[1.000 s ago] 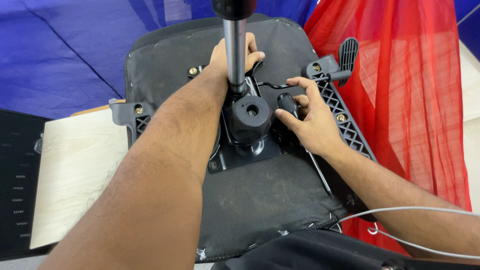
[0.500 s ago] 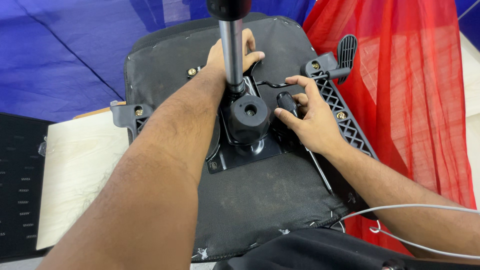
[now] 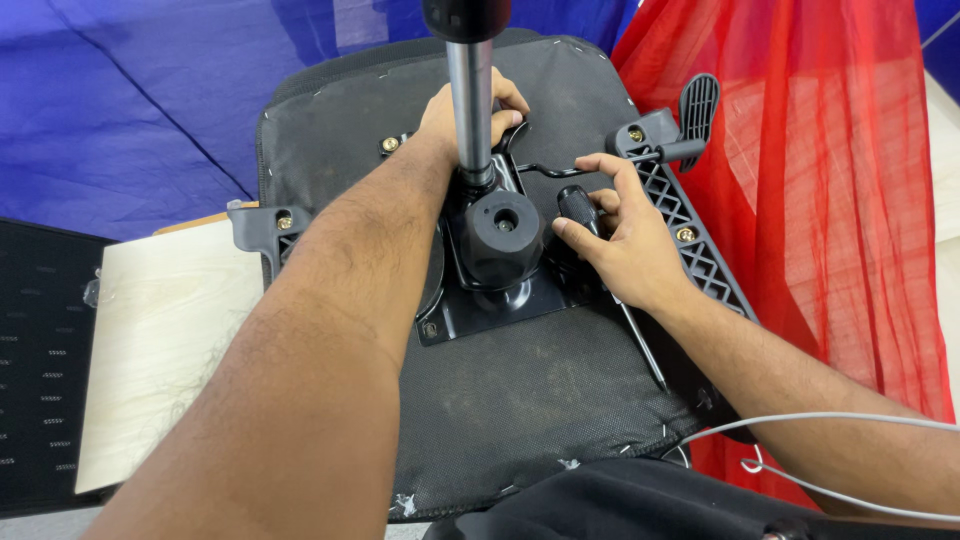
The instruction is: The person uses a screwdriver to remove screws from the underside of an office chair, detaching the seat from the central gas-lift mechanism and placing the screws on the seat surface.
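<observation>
At the centre of the upturned chair seat (image 3: 520, 400) sits the black metal mechanism plate (image 3: 480, 305), with a round black knob (image 3: 503, 232) on it and a chrome gas cylinder (image 3: 470, 100) rising from it toward us. Our right hand (image 3: 625, 245) holds a screwdriver (image 3: 578, 208) by its black handle, fingers curled closed around it, the thin shaft running back under the palm toward the seat's near edge. Our left hand (image 3: 470, 110) reaches past the cylinder and rests on the seat fabric behind it; the column hides most of the fingers, so we cannot tell whether they grip anything or merely press down.

We judge that the risks lie close in. The cylinder stands tall and unsupported at its top, so a hard push from the left forearm could tip the seat or lever the plate. The screwdriver is held with its tip away from the plate, and the shaft could catch on the fabric as it is turned round. The grey cable (image 3: 830, 420) draped over the right forearm could snag.

Counting: one seat, one plate, one knob, one cylinder, one screwdriver, one paddle lever (image 3: 698, 105), two plastic armrest brackets (image 3: 690, 240), and four brass-coloured bolts (image 3: 687, 234) that we can see. Beyond lie a pale board (image 3: 160, 350), blue cloth (image 3: 150, 100) and red netting (image 3: 830, 200).
</observation>
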